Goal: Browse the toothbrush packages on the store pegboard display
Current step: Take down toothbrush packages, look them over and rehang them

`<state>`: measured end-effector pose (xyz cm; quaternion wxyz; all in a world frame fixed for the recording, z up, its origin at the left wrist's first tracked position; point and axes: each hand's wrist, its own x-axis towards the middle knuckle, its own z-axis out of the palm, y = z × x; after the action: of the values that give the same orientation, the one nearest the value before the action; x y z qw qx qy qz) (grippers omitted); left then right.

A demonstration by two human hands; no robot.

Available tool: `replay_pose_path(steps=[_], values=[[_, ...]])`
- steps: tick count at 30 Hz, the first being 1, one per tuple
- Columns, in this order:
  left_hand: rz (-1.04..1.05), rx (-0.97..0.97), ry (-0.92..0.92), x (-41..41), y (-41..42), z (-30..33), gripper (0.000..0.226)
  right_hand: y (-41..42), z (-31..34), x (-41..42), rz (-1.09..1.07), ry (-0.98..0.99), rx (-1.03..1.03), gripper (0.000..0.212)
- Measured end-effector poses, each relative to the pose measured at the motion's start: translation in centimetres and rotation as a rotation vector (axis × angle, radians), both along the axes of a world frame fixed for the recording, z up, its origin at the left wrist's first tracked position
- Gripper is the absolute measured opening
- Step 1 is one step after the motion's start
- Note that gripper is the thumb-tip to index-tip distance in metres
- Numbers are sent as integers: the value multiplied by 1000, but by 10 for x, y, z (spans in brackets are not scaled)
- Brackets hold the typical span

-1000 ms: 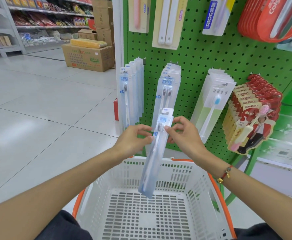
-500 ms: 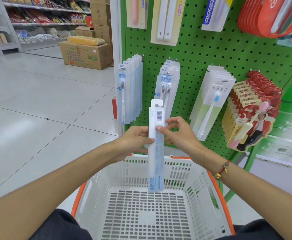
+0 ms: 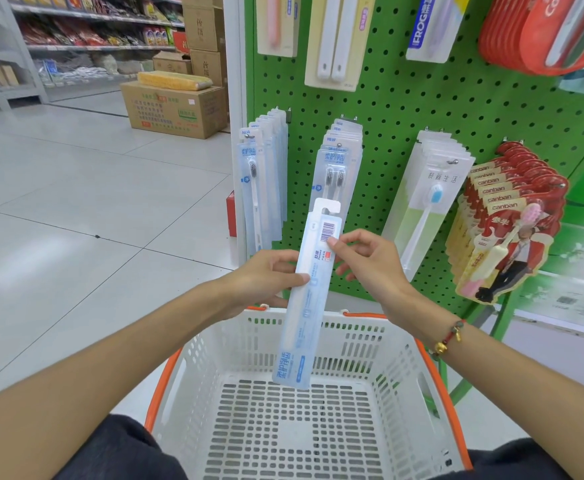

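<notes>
Both hands hold one toothbrush package (image 3: 309, 299) upright over the white basket (image 3: 401, 362), well in front of the green pegboard (image 3: 401, 109). The left hand (image 3: 266, 278) pinches its left edge near the middle, thumb across the face; the right hand (image 3: 366, 261) pinches the right edge just below the barcode, with the other fingers curled loosely behind.

A second ago the package showed its clear front, with the brush head visible and the pack tilted. Half a second ago it had been turned over, and now the printed back with the barcode faces the person, raised a little and leaning slightly right at the top. The flip looks finished; I judge the person is now reading the back panel, which fits browsing rather than buying, since the package hangs above the basket and not in it.

Behind the package's top, the twin-brush stack (image 3: 339, 161) hangs on its peg, with the single-brush stack (image 3: 261, 181) to its left and the blue-headed brush packs (image 3: 429, 199) to its right. Those remain to be looked over.
</notes>
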<state>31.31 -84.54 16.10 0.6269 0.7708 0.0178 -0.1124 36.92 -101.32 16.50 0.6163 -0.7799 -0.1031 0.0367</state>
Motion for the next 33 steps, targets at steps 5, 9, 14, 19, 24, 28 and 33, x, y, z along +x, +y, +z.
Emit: replay_pose_path(steps=[5,9,14,19,24,28,33], values=[[-8,33,-11,-3,0,5,21,-1,-2,1,-6,-19,-10,16],[29,-2,-49,-4,-1,6,22,-3,-6,2,45,-115,-101,16],[226,-148,-112,-1,1,7,29,0,-11,-1,219,-172,-211,38],[390,-237,-138,1,4,8,32,0,-12,-3,345,-199,-285,63],[484,-280,-117,1,5,10,36,-6,-12,1,470,-190,-364,76],[477,-277,-102,0,3,11,37,-9,-14,1,477,-186,-378,79],[446,-278,-85,-1,-2,10,34,-8,-14,-6,405,-205,-422,77]])
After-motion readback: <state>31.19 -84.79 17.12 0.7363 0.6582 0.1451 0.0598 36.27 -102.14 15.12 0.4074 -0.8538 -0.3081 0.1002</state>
